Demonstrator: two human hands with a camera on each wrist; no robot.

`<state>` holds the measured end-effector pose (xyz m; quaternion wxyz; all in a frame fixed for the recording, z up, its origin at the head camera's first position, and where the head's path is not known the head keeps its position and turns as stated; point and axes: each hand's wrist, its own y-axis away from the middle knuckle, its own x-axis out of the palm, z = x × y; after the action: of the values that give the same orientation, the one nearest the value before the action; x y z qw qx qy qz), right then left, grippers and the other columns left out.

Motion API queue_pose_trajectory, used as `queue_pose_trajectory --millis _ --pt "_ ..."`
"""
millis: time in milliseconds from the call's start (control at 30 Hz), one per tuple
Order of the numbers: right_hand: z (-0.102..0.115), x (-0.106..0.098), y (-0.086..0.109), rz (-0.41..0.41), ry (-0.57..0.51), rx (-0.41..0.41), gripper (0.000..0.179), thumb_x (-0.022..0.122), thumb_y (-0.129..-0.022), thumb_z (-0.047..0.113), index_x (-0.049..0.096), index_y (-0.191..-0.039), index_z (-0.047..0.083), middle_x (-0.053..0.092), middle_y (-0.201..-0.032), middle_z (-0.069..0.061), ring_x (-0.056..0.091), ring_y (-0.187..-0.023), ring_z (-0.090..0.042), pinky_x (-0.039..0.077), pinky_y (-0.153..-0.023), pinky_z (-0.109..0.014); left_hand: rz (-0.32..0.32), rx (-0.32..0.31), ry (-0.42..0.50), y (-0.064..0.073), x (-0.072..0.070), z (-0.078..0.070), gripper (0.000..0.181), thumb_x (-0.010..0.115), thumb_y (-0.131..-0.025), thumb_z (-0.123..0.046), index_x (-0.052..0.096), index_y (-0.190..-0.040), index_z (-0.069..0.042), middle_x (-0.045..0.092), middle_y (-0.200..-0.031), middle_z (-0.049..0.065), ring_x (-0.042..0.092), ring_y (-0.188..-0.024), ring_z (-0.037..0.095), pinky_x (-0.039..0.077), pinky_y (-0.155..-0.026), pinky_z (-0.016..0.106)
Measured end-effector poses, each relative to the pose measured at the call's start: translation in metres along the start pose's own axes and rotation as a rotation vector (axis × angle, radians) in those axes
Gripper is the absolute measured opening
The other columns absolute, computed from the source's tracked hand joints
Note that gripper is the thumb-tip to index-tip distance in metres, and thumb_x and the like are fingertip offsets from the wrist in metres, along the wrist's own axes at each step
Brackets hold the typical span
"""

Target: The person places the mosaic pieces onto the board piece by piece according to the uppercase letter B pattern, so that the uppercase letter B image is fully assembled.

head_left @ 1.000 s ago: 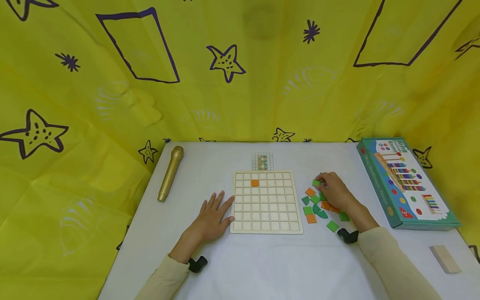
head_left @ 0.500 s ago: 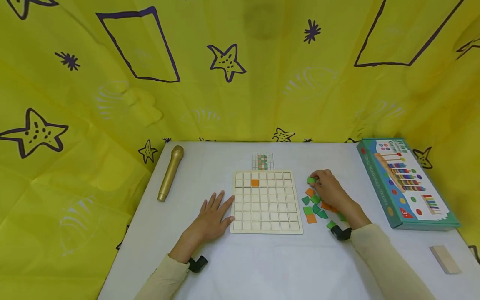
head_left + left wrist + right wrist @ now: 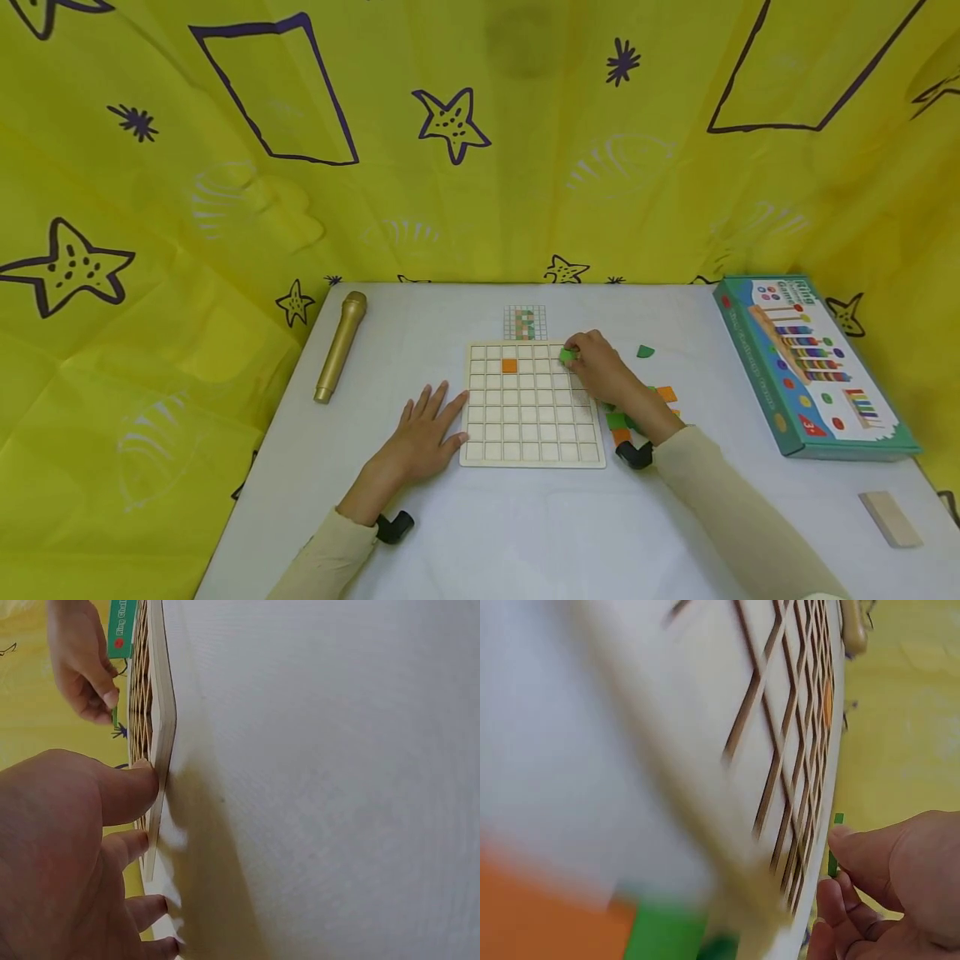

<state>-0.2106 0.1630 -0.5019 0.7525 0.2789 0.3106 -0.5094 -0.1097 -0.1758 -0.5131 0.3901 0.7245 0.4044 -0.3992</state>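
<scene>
A pale wooden grid board [image 3: 520,414] lies on the white table, with one orange square tile [image 3: 510,366] seated in a cell near its far edge. My right hand [image 3: 602,372] pinches a green square tile [image 3: 568,355] between thumb and fingers, over the board's far right corner. In the right wrist view the same green tile [image 3: 833,861] shows edge-on at the fingertips. My left hand [image 3: 422,442] rests at the board's left edge, fingers spread; in the left wrist view its thumb [image 3: 131,793] touches the rim. A small pattern card [image 3: 525,322] lies just beyond the board.
Right of the board, loose orange and green tiles [image 3: 666,394] lie partly hidden by my right arm. A green quarter-round tile [image 3: 645,352] sits apart behind them. A gold microphone [image 3: 341,347] is at left, a game box [image 3: 817,367] at right, with a beige block [image 3: 891,518] nearer.
My right hand has carried the green square tile left from the loose tiles to above the board. A quarter-round tile behind the pile is now uncovered. My left hand has stayed put.
</scene>
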Motion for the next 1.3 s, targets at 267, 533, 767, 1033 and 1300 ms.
queue_pose_trajectory --millis 267,533,767,1033,1300 --pt "0.021 0.026 -0.019 0.06 0.038 -0.086 0.03 0.062 -0.108 0.015 0.061 -0.135 0.001 0.057 -0.129 -0.017 0.057 -0.12 -0.034 0.043 -0.103 -0.056 -0.015 -0.002 -0.005 0.0 0.002 0.002 0.067 0.05 -0.11 -0.048 0.028 -0.169 -0.025 0.014 -0.176 0.017 0.007 -0.163 0.044 0.011 -0.127 0.068" --pt "0.028 0.035 -0.024 0.035 0.035 -0.141 0.019 0.066 -0.105 0.011 0.066 -0.123 0.006 0.061 -0.119 -0.011 0.059 -0.112 -0.03 0.046 -0.098 -0.052 -0.014 0.006 -0.001 0.0 0.001 0.001 0.067 0.05 -0.11 -0.047 0.029 -0.169 -0.023 0.015 -0.176 0.018 0.008 -0.162 0.045 0.012 -0.127 0.068" --pt "0.03 0.04 -0.023 0.036 0.029 -0.152 0.023 0.065 -0.104 0.008 0.065 -0.127 0.006 0.064 -0.123 -0.012 0.06 -0.117 -0.033 0.045 -0.102 -0.055 -0.012 0.009 -0.003 -0.001 0.0 0.001 0.065 0.049 -0.111 -0.045 0.029 -0.168 -0.023 0.014 -0.176 0.018 0.008 -0.162 0.046 0.012 -0.126 0.069" --pt "0.03 0.041 -0.021 -0.005 0.069 -0.184 0.016 0.067 -0.103 0.007 0.074 -0.117 0.005 0.064 -0.122 -0.013 0.056 -0.115 -0.034 0.05 -0.1 -0.05 -0.021 0.01 0.007 0.001 -0.001 0.0 0.065 0.05 -0.111 -0.044 0.031 -0.168 -0.022 0.015 -0.176 0.019 0.009 -0.162 0.047 0.012 -0.126 0.069" --pt "0.014 0.016 -0.012 -0.051 0.028 -0.053 0.031 0.068 -0.105 0.021 0.067 -0.132 0.005 0.058 -0.129 -0.017 0.056 -0.118 -0.037 0.044 -0.103 -0.057 -0.017 0.009 0.008 0.001 -0.002 -0.001 0.065 0.05 -0.111 -0.044 0.031 -0.168 -0.021 0.016 -0.176 0.019 0.009 -0.162 0.047 0.012 -0.126 0.069"
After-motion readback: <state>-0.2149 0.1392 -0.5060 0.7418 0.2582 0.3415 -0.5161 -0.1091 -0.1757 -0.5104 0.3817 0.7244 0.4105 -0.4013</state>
